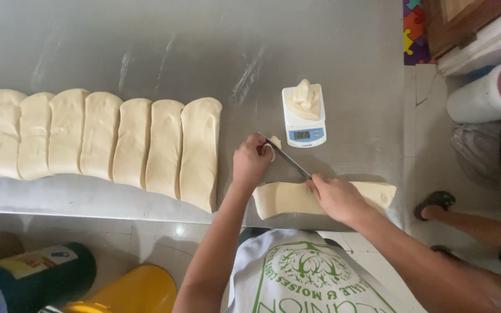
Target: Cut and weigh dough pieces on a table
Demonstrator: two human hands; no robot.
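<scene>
Step in hand: portioning dough, judging by the knife, the cut bit and the loaded scale.
Left hand [250,162]: curled, pinching a small dough piece [273,142] at its fingertips, at 12 o'clock from the dough strip.
Right hand [334,197]: clenched round the handle of a knife [288,157], the blade running toward 10 o'clock and ending near the small piece.
Dough strip [288,200]: lies flat along the near counter edge, partly under the right hand.
Scale [304,119]: white, at 1 o'clock from the left hand, with a dough lump [305,98] on its plate.
Dough row [105,139]: long pieces side by side, touching, at 9 o'clock on the steel counter [146,46].
Next move calls for: likely a light carry of the soft, sticky piece to the scale, blade kept clear of fingers.
</scene>
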